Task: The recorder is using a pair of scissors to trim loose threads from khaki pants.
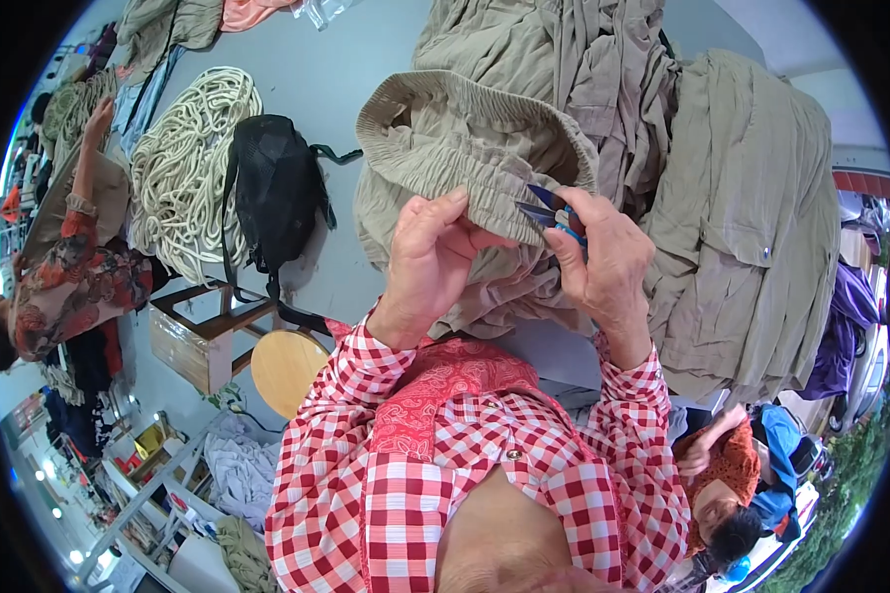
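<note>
A khaki garment with a gathered elastic waistband (482, 174) lies on the table before me, the waistband spread into a loop. My left hand (432, 259) pinches the near edge of the waistband between thumb and fingers. In my right hand (607, 256) is a pair of thread snips (540, 213) with dark blades and a blue handle. Its blades are apart and point left, right at the waistband's edge. The fingers of my right hand hide part of the handle. Whether the blades touch the cloth, I cannot tell.
Khaki garments are heaped behind (534, 44) and stacked on the right (749, 222). To the left lie a pile of cream cord (189, 163) and a black mesh bag (276, 189). A round wooden stool top (288, 374) is by my left elbow. People sit left (81, 296) and right (719, 467).
</note>
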